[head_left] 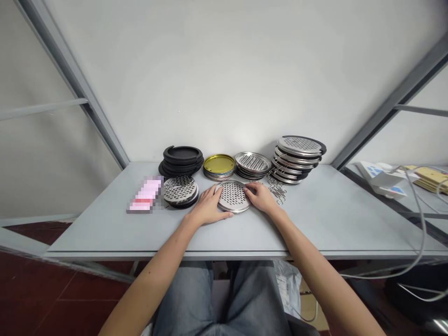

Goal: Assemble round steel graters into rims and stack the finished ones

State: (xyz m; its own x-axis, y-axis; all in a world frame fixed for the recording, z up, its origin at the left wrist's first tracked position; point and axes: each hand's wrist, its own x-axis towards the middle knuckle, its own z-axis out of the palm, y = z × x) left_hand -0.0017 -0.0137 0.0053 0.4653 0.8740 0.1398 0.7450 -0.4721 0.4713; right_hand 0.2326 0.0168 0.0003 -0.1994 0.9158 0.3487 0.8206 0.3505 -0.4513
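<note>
A round metal grater plate (234,196) lies flat on the table in front of me, its perforated face up, with more round metal under its rim. My left hand (209,204) curves round its left edge, thumb along the near side. At the right edge, the fingers of my right hand (259,195) press against the rim. Left of my left hand is a stack of grater plates and black pieces (180,190). Several small metal rings or clips (278,190) lie beside my right hand.
Behind stand black round bases (182,161), a stack topped by a yellow lid (219,163), grater plates (252,163) and a tall grater stack (299,158). A blurred-out pink object (145,195) lies left. A white cable (420,224) hangs at the table's right edge.
</note>
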